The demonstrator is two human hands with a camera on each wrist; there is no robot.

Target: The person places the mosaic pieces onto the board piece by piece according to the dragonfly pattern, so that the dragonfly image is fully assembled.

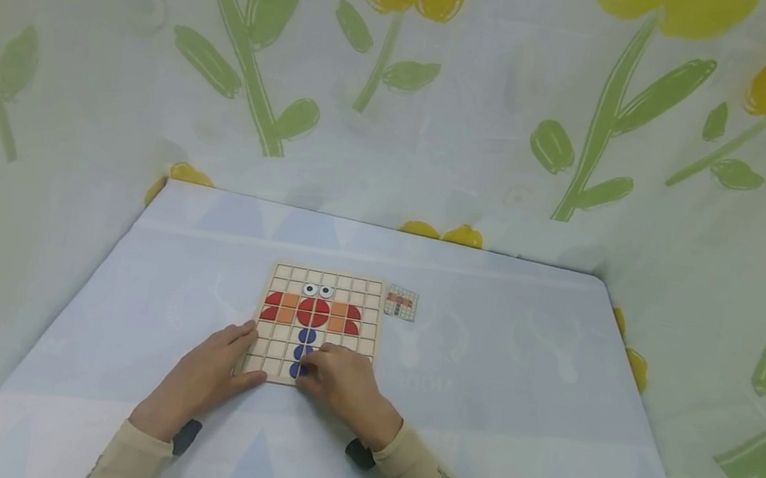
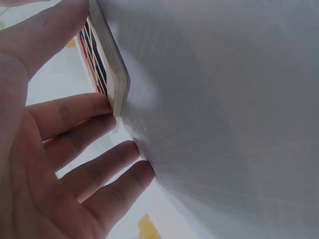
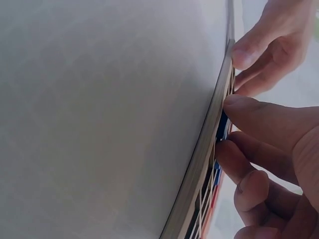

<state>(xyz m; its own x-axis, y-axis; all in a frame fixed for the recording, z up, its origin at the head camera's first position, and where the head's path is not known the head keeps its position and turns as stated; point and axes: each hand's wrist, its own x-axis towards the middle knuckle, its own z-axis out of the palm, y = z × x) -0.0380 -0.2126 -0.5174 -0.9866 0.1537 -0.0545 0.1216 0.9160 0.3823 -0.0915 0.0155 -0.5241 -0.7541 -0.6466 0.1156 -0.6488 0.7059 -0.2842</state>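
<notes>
A square wooden grid board (image 1: 273,348) lies flat on the table, with coloured tiles forming a figure. My left hand (image 1: 209,369) steadies its near left corner, thumb along the near edge and fairly straight fingers at the left side. My right hand (image 1: 345,385) is over the near edge, pinching a blue half-round tile (image 3: 222,124) between thumb and fingertip, low in the blue column. Above it are another blue tile (image 1: 307,336), a red circle (image 1: 313,313) in quarters, orange squares (image 1: 288,308) and two eye tiles (image 1: 310,289). My fingers partly cover the lower blue tiles.
A small pattern card (image 1: 402,302) with a similar figure lies beside the board's far right corner. The pale patterned table (image 1: 494,393) extends around the board, with flower-printed cloth (image 1: 479,120) hanging behind and at both sides.
</notes>
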